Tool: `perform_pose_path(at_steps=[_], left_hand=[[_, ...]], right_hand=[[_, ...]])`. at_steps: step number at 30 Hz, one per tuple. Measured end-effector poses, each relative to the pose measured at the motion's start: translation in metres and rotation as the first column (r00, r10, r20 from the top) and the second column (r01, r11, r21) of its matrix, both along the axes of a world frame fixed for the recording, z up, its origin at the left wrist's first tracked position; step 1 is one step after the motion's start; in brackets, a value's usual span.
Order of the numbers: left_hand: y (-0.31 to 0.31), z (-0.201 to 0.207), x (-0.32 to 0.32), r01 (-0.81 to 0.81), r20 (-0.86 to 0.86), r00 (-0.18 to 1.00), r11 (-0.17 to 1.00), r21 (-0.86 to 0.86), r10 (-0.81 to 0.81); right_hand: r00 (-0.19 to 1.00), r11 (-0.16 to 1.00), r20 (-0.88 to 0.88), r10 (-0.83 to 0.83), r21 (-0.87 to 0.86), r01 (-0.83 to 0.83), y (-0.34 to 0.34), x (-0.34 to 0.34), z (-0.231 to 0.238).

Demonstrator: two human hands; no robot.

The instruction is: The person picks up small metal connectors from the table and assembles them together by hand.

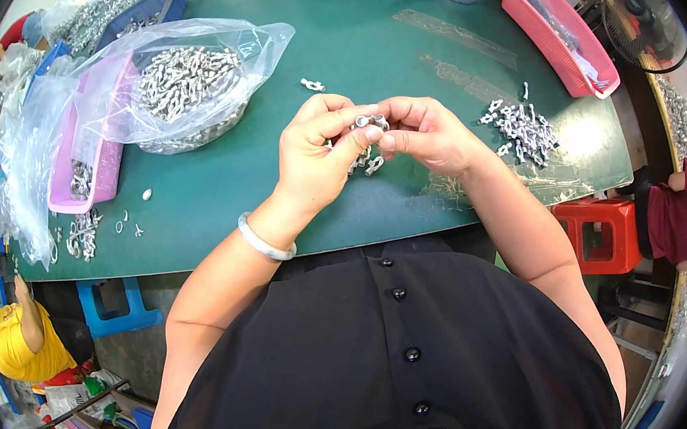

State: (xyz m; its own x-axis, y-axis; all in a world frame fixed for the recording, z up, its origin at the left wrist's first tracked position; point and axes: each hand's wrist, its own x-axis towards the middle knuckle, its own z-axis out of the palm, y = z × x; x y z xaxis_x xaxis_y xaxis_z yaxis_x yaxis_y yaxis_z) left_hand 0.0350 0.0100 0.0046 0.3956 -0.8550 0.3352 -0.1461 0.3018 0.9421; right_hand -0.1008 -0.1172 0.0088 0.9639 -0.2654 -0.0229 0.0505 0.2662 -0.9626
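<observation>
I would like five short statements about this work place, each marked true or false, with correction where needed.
1. The left hand and right hand hold small metal parts. True.
2. A bangle is on the right wrist. False: the pale bangle is on the left.
3. A loose pile lies right of the hands. True.
4. The tabletop is red. False: the tabletop is green.
5. A clear plastic bag lies left of the hands. True.
</observation>
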Motion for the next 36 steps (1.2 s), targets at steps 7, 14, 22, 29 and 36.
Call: perform_pose_path(at_steps=[7, 14, 22, 29, 36], left_hand=[[0.004, 0.005, 0.000, -0.035, 0.549, 0.811, 0.955, -0.296, 0.200], [0.010, 0.006, -0.006, -0.040, 0.519, 0.830, 0.950, -0.310, 0.204], [0.015, 0.011, -0.009, -0.016, 0.331, 0.937, 0.959, -0.284, 0.114], [0.015, 0.000, -0.012, -0.093, 0.170, 0.975, 0.961, -0.260, 0.141], [0.011, 0.006, -0.003, -0.189, -0.205, 0.965, 0.976, -0.111, 0.164]], right_hand=[[0.997, 0.998, 0.063, 0.044, 0.046, -0.047, 0.006, -0.010, -0.006], [0.996, 0.997, 0.076, 0.038, 0.058, -0.042, 0.012, -0.011, -0.006], [0.997, 1.000, 0.074, 0.004, 0.029, -0.006, 0.021, -0.011, 0.008], [0.999, 0.999, 0.042, -0.002, 0.046, 0.000, 0.026, -0.010, 0.013], [0.990, 0.992, 0.076, -0.119, -0.027, 0.122, 0.030, -0.013, 0.002]])
